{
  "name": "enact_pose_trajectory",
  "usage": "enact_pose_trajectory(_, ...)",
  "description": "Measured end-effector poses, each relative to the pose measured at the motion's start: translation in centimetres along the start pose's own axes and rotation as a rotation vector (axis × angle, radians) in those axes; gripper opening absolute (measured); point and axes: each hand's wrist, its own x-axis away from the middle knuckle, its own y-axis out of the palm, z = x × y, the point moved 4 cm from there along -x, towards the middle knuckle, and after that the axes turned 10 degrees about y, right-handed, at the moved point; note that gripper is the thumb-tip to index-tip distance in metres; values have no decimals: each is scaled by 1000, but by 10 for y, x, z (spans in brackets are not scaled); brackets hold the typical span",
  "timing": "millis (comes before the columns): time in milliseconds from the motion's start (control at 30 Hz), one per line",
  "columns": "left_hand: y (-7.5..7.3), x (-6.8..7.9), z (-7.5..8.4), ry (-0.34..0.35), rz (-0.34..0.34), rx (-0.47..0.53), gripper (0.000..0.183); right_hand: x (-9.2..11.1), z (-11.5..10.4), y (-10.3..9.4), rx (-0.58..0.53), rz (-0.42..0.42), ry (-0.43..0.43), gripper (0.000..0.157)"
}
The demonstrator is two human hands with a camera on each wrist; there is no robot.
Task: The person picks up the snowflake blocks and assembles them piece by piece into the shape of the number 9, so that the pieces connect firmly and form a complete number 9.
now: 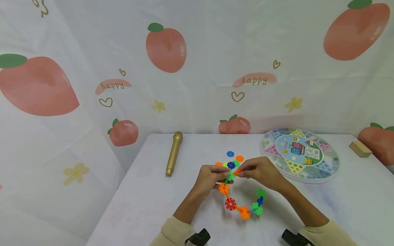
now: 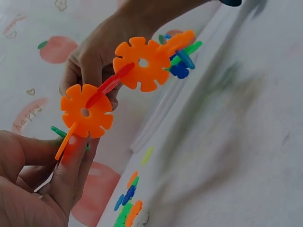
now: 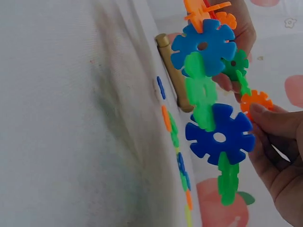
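A chain of notched plastic snowflake discs, with a red disc [image 1: 230, 204] in its lower part, hangs in a curve above the table. My left hand [image 1: 204, 181] holds the chain near its upper end, around a green disc [image 1: 231, 176]. Between thumb and fingers, my right hand [image 1: 263, 173] pinches an orange disc [image 3: 255, 101]. That disc meets the edge of a green one; whether the slots are fully joined I cannot tell. In the right wrist view, the chain's other end has a dark blue disc [image 3: 234, 124] and a green disc [image 3: 228, 182] hanging free.
Several loose discs, among them a blue one [image 1: 230, 154], lie on the table behind the hands. A gold microphone-shaped stick [image 1: 174, 153] lies to the left. On the right are a round game board [image 1: 267, 150] and a wooden block [image 1: 360, 149].
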Motion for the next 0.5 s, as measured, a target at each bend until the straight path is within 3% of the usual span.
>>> enact_pose_trajectory(233, 1, 1, -2, -3, 54, -27, 17, -1, 3, 5, 41, 27, -39, 4)
enact_pose_trajectory(500, 2, 2, 1, 21, 48, -71, 16, 0, 4, 4, 33, 19, -60, 6)
